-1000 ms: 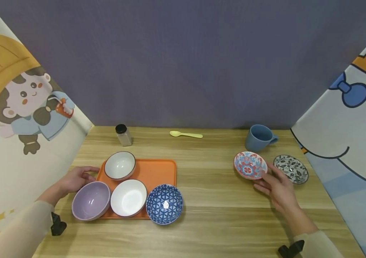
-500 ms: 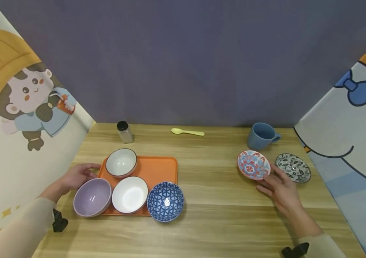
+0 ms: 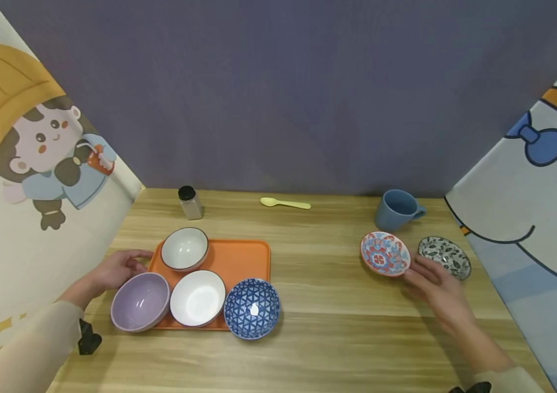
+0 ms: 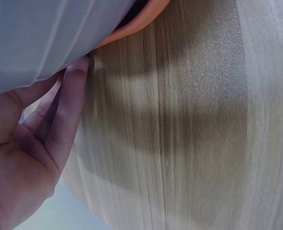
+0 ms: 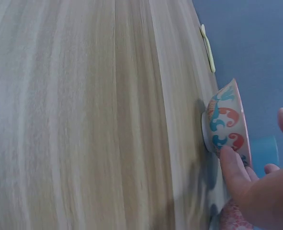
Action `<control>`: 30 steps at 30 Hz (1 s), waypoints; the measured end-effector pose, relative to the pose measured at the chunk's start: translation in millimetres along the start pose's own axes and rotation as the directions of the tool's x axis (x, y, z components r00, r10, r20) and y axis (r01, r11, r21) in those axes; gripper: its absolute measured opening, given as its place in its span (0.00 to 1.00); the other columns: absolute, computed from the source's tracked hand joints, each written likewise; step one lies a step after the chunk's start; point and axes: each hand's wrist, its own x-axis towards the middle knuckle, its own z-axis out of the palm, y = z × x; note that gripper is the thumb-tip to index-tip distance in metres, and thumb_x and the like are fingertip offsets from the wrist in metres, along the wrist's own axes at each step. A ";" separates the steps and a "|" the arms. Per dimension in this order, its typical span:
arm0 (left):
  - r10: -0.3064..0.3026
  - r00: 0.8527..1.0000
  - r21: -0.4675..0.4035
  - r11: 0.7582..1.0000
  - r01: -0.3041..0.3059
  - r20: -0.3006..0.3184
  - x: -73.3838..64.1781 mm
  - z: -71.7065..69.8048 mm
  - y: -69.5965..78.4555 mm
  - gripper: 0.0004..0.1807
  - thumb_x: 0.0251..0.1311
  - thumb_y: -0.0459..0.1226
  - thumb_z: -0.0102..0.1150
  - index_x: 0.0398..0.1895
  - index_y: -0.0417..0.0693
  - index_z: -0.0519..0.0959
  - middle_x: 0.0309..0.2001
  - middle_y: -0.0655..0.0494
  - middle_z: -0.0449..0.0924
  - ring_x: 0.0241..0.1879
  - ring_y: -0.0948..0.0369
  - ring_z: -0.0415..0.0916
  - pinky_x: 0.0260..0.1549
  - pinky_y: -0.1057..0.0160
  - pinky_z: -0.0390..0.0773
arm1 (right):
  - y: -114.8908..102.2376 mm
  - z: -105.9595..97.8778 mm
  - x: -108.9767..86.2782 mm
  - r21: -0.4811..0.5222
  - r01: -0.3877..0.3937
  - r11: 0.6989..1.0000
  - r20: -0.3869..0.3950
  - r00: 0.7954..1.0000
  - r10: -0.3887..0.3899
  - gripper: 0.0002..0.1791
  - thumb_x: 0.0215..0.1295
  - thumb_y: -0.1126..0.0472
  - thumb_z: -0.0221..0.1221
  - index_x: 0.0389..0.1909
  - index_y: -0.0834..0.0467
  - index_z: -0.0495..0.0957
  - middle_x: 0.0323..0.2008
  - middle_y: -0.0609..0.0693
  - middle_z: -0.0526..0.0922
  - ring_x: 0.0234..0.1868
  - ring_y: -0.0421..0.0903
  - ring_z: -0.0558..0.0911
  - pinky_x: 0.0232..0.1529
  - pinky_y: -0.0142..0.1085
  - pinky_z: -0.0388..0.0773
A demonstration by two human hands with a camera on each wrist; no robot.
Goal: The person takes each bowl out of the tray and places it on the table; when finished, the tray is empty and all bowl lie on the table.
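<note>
Right hand at red-patterned bowl; left hand at tray.
Left fingers meet the tray's left edge, behind the purple bowl; pinch cannot be determined. Right thumb and fingers stand spread, one finger at the red-patterned bowl's outer wall. That bowl, round with no long axis, lies forward-left of the right hand, the nearer one. Mug: just beyond.
</note>
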 end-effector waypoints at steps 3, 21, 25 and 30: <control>0.004 1.000 -0.001 1.000 -0.004 0.003 -0.9 0.4 -1.0 0.31 0.60 0.20 0.50 0.70 0.25 0.65 0.43 0.44 0.86 0.43 0.56 0.82 0.35 0.63 0.82 | -3.3 -0.8 -2.7 -0.054 0.043 0.998 -0.021 0.999 -0.045 0.32 0.70 0.69 0.62 0.72 0.61 0.63 0.54 0.38 0.81 0.50 0.32 0.83 0.48 0.36 0.85; -0.026 1.000 0.024 0.999 0.026 0.000 2.5 2.5 1.3 0.32 0.57 0.20 0.50 0.69 0.28 0.68 0.40 0.47 0.85 0.39 0.56 0.79 0.32 0.61 0.80 | -45.1 79.6 34.3 -0.404 0.235 0.884 0.152 0.970 -0.189 0.30 0.72 0.59 0.63 0.71 0.61 0.69 0.57 0.42 0.81 0.49 0.29 0.83 0.40 0.27 0.82; -0.029 1.000 0.028 0.999 0.029 0.005 3.7 1.7 3.7 0.32 0.57 0.20 0.50 0.69 0.28 0.68 0.39 0.47 0.85 0.39 0.55 0.79 0.33 0.60 0.80 | -50.3 118.1 56.4 -0.390 0.229 0.892 0.254 0.958 -0.135 0.31 0.72 0.58 0.63 0.72 0.61 0.68 0.61 0.59 0.79 0.48 0.34 0.84 0.41 0.35 0.85; -0.033 0.999 0.033 0.999 0.033 -0.004 3.3 1.7 6.4 0.32 0.57 0.20 0.50 0.69 0.28 0.68 0.40 0.46 0.85 0.39 0.55 0.80 0.33 0.60 0.81 | -52.4 176.1 78.0 -0.348 0.195 0.917 0.394 0.918 -0.045 0.32 0.70 0.59 0.65 0.72 0.63 0.68 0.63 0.67 0.76 0.53 0.47 0.85 0.48 0.45 0.85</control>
